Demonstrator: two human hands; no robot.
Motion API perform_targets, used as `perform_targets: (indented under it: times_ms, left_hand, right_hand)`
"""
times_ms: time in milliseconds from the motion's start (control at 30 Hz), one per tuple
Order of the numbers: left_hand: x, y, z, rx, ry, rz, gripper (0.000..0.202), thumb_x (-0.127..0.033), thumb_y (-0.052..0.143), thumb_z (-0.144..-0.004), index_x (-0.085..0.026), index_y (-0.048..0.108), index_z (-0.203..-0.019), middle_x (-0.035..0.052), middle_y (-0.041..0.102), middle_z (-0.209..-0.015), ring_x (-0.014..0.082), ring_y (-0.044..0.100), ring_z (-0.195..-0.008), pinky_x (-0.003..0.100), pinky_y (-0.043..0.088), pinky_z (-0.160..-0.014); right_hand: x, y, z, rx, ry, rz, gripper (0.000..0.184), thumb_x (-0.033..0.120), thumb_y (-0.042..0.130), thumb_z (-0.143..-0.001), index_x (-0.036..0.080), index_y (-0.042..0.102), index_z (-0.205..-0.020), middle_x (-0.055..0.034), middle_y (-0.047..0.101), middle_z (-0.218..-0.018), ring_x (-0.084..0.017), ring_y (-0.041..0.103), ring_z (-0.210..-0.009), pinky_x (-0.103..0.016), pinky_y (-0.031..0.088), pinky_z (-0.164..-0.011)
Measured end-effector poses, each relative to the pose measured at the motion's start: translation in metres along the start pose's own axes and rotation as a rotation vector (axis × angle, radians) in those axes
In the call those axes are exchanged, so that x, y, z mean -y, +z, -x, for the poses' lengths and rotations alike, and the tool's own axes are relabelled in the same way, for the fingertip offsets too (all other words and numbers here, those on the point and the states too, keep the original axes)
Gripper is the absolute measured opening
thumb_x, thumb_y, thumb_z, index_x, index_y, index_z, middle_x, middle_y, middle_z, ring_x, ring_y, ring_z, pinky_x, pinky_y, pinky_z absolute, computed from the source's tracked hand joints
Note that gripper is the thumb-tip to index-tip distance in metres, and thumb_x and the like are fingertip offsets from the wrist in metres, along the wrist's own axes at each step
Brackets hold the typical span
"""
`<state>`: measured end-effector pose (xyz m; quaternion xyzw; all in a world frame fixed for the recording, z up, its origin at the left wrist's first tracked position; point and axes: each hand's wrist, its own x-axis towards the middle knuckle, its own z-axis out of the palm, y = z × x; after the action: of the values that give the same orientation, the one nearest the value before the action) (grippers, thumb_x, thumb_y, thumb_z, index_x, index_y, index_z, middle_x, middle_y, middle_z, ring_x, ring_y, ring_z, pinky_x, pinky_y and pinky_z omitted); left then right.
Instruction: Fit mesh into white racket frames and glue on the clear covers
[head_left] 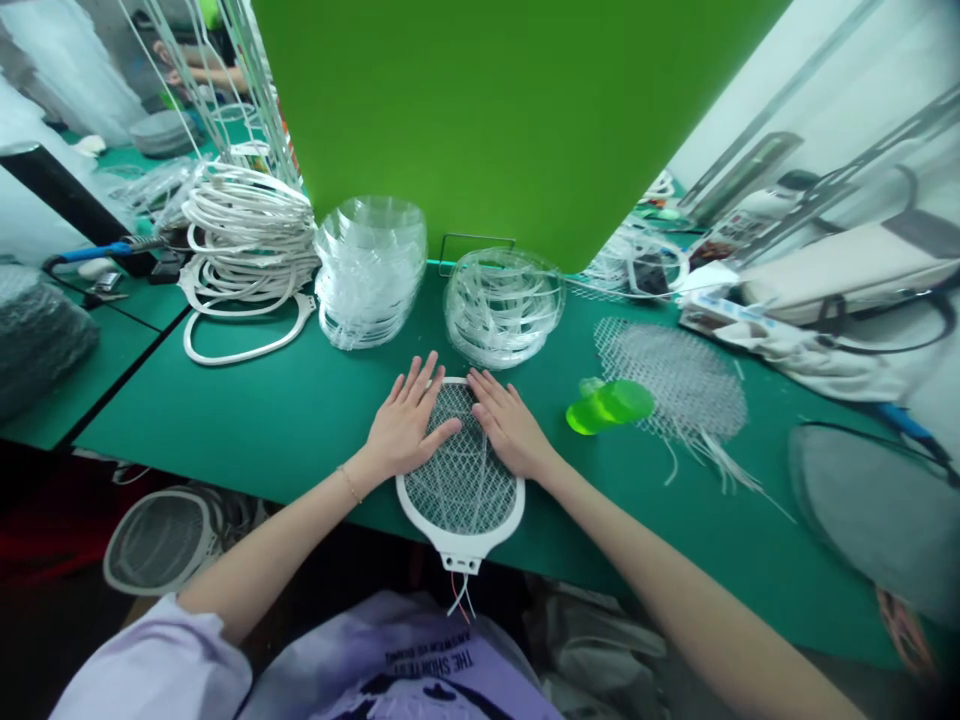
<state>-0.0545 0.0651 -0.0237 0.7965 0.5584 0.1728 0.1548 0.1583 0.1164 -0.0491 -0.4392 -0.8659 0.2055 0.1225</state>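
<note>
A white oval racket head with metal mesh (465, 500), like that of an electric fly swatter, lies on the green table with its neck over the front edge. Thin red and white wires (461, 598) hang from the neck. My left hand (409, 420) rests flat on the frame's left side, fingers stretched forward and thumb over the mesh. Across from it, my right hand (510, 425) presses on the right side with fingers extended. Behind the racket head stand a stack of clear plastic oval rings (504, 308) and a taller clear stack (371, 275).
White oval frames (247, 250) are piled at the back left. A green bottle (610, 406) lies beside loose mesh sheets (682, 385) on the right. A green panel (487, 120) closes off the back. Finished-looking mesh heads (161, 540) sit below the table at left.
</note>
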Motion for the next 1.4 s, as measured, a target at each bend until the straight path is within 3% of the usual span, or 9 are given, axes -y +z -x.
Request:
perform_targets:
  times_ms: [133, 333, 433, 667, 833, 1000, 1100, 1267, 1400]
  left_hand:
    - [-0.002, 0.008, 0.02, 0.044, -0.045, 0.026, 0.089, -0.071, 0.032, -0.096, -0.015, 0.006, -0.161, 0.0148, 0.011, -0.167, 0.0279, 0.006, -0.155, 0.05, 0.02, -0.123]
    - [-0.003, 0.008, 0.021, 0.041, -0.036, -0.013, 0.11, -0.085, 0.04, -0.083, -0.009, 0.013, -0.16, 0.0176, 0.016, -0.166, 0.0307, 0.014, -0.154, 0.046, 0.019, -0.124]
    - [-0.019, 0.007, 0.033, 0.019, -0.048, -0.109, 0.104, -0.081, 0.034, -0.089, -0.009, 0.012, -0.16, 0.0159, 0.017, -0.166, 0.0308, 0.01, -0.155, 0.05, 0.011, -0.124]
    - [-0.061, 0.031, 0.08, 0.016, 0.184, -0.151, 0.074, -0.064, 0.031, -0.1, -0.022, 0.019, -0.16, 0.0029, 0.013, -0.168, 0.0294, 0.005, -0.155, 0.047, -0.001, -0.124]
    - [-0.056, 0.033, 0.076, 0.078, 0.16, -0.135, 0.067, -0.054, 0.031, -0.103, -0.021, 0.019, -0.16, 0.0041, 0.017, -0.167, 0.0324, 0.009, -0.154, 0.053, 0.01, -0.123]
    - [-0.045, 0.03, 0.075, 0.122, 0.171, -0.033, 0.068, -0.029, 0.036, -0.101, -0.013, 0.007, -0.161, 0.0086, 0.012, -0.167, 0.0252, -0.002, -0.155, 0.044, 0.014, -0.124]
    - [-0.04, 0.022, 0.085, 0.119, 0.195, 0.002, 0.077, -0.03, 0.042, -0.098, -0.01, 0.002, -0.16, 0.0128, 0.004, -0.168, 0.0256, -0.007, -0.154, 0.045, 0.014, -0.124]
    - [-0.032, 0.015, 0.111, 0.155, 0.398, -0.082, 0.104, -0.058, 0.06, -0.086, -0.009, 0.006, -0.16, 0.0152, 0.011, -0.166, 0.0319, 0.008, -0.154, 0.047, 0.018, -0.123]
    - [-0.024, 0.032, 0.118, -0.01, 0.464, -0.283, 0.066, -0.034, 0.054, -0.098, -0.016, 0.029, -0.157, 0.0077, 0.032, -0.162, 0.0296, 0.025, -0.151, 0.043, 0.028, -0.12]
  right_hand:
    - [-0.001, 0.001, 0.0, -0.011, 0.023, -0.034, 0.059, 0.044, 0.015, -0.105, 0.021, 0.03, -0.157, -0.0082, 0.03, -0.162, -0.022, 0.022, -0.152, -0.056, 0.021, -0.121]
    - [0.0, 0.002, 0.0, -0.03, 0.03, -0.085, 0.062, 0.048, 0.013, -0.105, 0.02, 0.031, -0.156, -0.0081, 0.032, -0.162, -0.022, 0.024, -0.151, -0.053, 0.021, -0.122]
    - [-0.001, 0.006, 0.001, -0.056, 0.04, -0.084, 0.062, 0.049, 0.014, -0.104, 0.019, 0.032, -0.156, -0.0092, 0.034, -0.161, -0.023, 0.027, -0.15, -0.054, 0.022, -0.121]
    - [-0.002, 0.008, -0.001, -0.169, 0.063, -0.064, 0.06, 0.046, 0.016, -0.104, 0.017, 0.036, -0.154, -0.0123, 0.04, -0.157, -0.025, 0.032, -0.148, -0.054, 0.026, -0.119]
    - [0.038, 0.006, 0.034, -0.404, 0.079, 0.006, 0.057, 0.043, 0.019, -0.105, 0.016, 0.038, -0.152, -0.0136, 0.041, -0.156, -0.026, 0.03, -0.149, -0.053, 0.025, -0.12]
    - [0.079, 0.04, 0.069, -0.352, 0.024, 0.003, 0.061, 0.041, 0.022, -0.105, 0.02, 0.007, -0.161, -0.0102, 0.022, -0.165, -0.023, 0.013, -0.154, -0.051, 0.026, -0.121]
    - [0.08, 0.05, 0.067, -0.357, 0.074, 0.031, 0.064, 0.041, 0.027, -0.105, 0.019, 0.005, -0.161, -0.0113, 0.018, -0.166, -0.025, 0.01, -0.154, -0.054, 0.023, -0.122]
    - [0.073, 0.034, 0.087, -0.52, -0.091, -0.148, 0.055, 0.029, 0.032, -0.102, 0.022, 0.027, -0.156, -0.014, 0.038, -0.157, -0.026, 0.033, -0.147, -0.052, 0.037, -0.116]
    - [0.07, 0.037, 0.138, -0.485, -0.302, -0.055, 0.056, 0.021, 0.046, -0.091, 0.016, 0.043, -0.147, -0.0177, 0.057, -0.136, -0.03, 0.053, -0.131, -0.053, 0.049, -0.105]
